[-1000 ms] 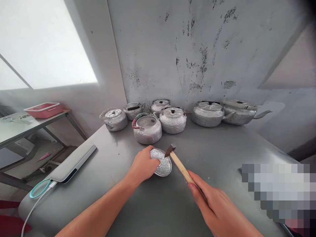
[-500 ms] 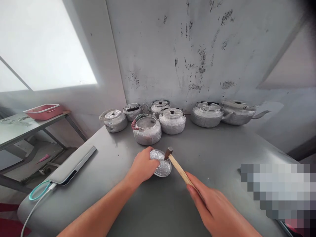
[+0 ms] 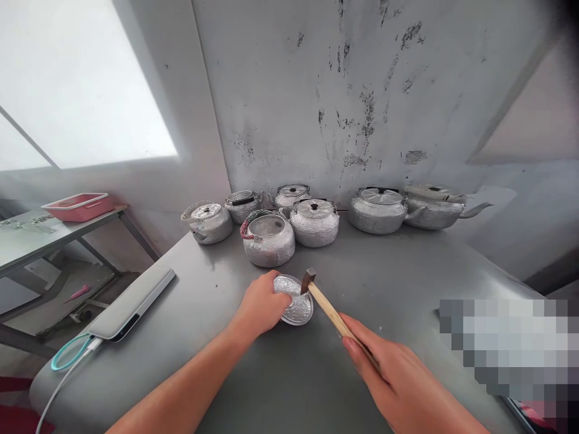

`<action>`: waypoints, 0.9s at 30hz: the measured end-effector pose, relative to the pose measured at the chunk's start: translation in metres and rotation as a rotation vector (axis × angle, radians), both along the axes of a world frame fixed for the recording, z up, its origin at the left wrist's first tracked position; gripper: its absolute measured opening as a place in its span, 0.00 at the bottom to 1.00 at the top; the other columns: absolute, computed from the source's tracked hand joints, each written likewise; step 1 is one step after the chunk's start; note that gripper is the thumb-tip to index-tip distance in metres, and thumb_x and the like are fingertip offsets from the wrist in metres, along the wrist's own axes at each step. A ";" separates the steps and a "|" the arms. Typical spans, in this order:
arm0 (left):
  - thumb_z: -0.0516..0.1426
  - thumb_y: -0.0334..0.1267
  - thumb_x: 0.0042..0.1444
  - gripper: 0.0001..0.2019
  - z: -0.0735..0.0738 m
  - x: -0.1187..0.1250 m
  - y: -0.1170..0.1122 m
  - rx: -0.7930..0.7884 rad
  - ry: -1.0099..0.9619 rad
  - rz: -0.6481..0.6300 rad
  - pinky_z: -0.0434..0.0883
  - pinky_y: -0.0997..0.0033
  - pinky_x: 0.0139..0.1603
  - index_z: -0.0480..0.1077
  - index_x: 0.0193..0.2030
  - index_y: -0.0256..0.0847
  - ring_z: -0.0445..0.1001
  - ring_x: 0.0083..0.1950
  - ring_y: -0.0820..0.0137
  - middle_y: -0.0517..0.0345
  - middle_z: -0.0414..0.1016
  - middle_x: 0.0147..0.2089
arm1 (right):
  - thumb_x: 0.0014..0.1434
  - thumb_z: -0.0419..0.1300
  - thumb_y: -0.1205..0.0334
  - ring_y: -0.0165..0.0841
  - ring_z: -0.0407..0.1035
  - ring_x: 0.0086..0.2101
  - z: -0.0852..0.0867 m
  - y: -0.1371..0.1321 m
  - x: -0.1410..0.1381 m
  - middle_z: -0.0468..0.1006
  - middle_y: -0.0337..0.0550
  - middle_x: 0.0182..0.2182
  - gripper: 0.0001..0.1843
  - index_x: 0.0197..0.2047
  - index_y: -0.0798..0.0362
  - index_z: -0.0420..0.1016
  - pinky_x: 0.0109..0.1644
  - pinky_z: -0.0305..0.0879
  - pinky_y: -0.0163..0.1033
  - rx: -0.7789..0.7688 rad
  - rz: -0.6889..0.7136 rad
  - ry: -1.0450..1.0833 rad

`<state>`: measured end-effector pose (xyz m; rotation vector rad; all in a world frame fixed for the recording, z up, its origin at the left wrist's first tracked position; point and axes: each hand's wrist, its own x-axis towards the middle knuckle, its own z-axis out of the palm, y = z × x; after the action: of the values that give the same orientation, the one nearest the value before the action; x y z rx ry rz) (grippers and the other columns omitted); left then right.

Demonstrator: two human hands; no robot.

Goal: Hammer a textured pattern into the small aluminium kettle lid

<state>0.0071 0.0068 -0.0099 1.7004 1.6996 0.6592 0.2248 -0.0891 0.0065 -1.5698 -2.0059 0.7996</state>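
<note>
- The lid point(image 3: 298, 308) is held about midway between the left and right edges of the table point(image 3: 362, 259), on the near side of the kettles; whether its underside touches the table cannot be told.
- By the left hand point(image 3: 265, 301) the lid is pinched at its left side, the thumb being pressed on its face near the centre; the fingers beneath are hidden.
- By the right hand point(image 3: 391, 367) the hammer point(image 3: 329, 310) is gripped, the fingers being wrapped around its wooden handle.
- The hammer's head is placed over the right part of the lid; contact cannot be told.
- Just beyond the lid, toward the far edge, an open kettle point(image 3: 270, 250) is set, its handle wrapped in red and green.
- Behind and beside it, four lidded kettles point(image 3: 315, 228) and a perforated-topped pot point(image 3: 243, 208) are ranged.
- Toward the far right corner, a long-spouted kettle point(image 3: 432, 212) is placed.
- Along the left edge a grey device point(image 3: 131, 304) is laid, with a white cable point(image 3: 63, 378) plugged in.
- Beyond that edge, a pink box point(image 3: 80, 208) is carried by a side table point(image 3: 27, 247).
</note>
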 end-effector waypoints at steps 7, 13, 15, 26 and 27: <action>0.58 0.35 0.48 0.10 -0.001 0.000 0.001 -0.008 -0.017 -0.007 0.61 0.73 0.27 0.73 0.39 0.43 0.73 0.31 0.66 0.57 0.78 0.32 | 0.71 0.45 0.52 0.36 0.70 0.25 -0.002 0.002 0.001 0.73 0.36 0.23 0.17 0.49 0.43 0.74 0.27 0.63 0.36 0.023 0.002 0.018; 0.57 0.35 0.49 0.11 -0.001 0.000 0.001 -0.034 -0.022 -0.013 0.59 0.74 0.24 0.73 0.41 0.42 0.73 0.29 0.68 0.57 0.78 0.32 | 0.71 0.45 0.53 0.35 0.69 0.24 0.000 0.001 0.000 0.73 0.35 0.23 0.17 0.48 0.43 0.74 0.27 0.63 0.36 0.011 0.030 0.021; 0.57 0.35 0.49 0.11 0.000 0.000 0.001 -0.028 -0.015 -0.008 0.60 0.74 0.25 0.73 0.41 0.43 0.72 0.29 0.68 0.57 0.78 0.33 | 0.71 0.45 0.53 0.35 0.70 0.25 0.000 0.000 0.000 0.75 0.35 0.25 0.16 0.51 0.42 0.73 0.27 0.63 0.36 0.017 0.018 0.025; 0.57 0.35 0.49 0.11 -0.002 -0.001 0.002 -0.030 -0.002 -0.011 0.62 0.74 0.27 0.73 0.42 0.43 0.73 0.31 0.67 0.57 0.78 0.33 | 0.72 0.44 0.52 0.34 0.68 0.24 0.001 0.000 -0.001 0.73 0.35 0.24 0.18 0.49 0.44 0.73 0.26 0.62 0.35 -0.026 0.018 0.030; 0.57 0.35 0.49 0.12 -0.002 -0.001 0.002 -0.034 -0.004 -0.013 0.62 0.74 0.27 0.73 0.42 0.43 0.73 0.31 0.67 0.57 0.78 0.33 | 0.72 0.44 0.52 0.34 0.68 0.24 0.002 0.000 -0.001 0.73 0.35 0.24 0.18 0.48 0.44 0.73 0.26 0.61 0.35 -0.035 0.024 0.030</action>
<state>0.0057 0.0089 -0.0123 1.6841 1.6858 0.6235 0.2238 -0.0893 0.0090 -1.5465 -2.0037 0.8662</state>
